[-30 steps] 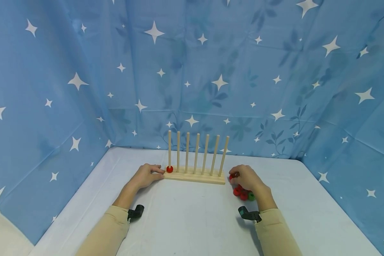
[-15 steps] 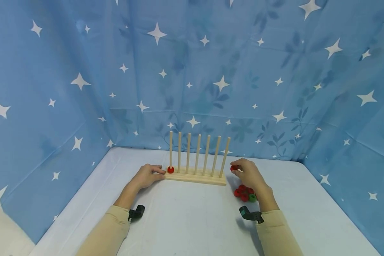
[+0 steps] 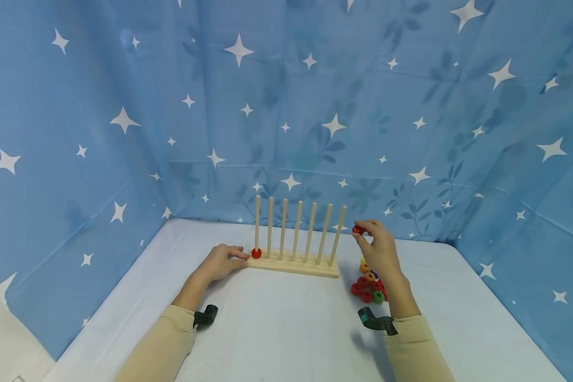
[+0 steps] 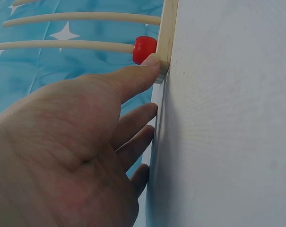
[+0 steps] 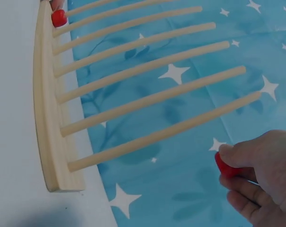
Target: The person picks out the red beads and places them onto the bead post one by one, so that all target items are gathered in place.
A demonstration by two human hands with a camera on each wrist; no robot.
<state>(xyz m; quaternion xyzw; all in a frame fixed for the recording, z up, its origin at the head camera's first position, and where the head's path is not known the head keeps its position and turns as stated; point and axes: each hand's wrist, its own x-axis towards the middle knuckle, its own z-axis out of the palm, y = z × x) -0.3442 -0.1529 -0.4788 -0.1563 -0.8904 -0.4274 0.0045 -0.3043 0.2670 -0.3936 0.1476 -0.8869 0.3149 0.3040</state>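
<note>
While the spread left hand (image 3: 220, 262) touches a rack (image 3: 291, 267), the right hand (image 3: 381, 249) pinches a bead (image 3: 357, 229).

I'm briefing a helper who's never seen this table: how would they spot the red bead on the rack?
On the white tabletop stands a wooden rack with seven pegs. At its left end, beside the left hand, look to the foot of the outermost peg. The red bead there is the only bead threaded on a peg.
</note>
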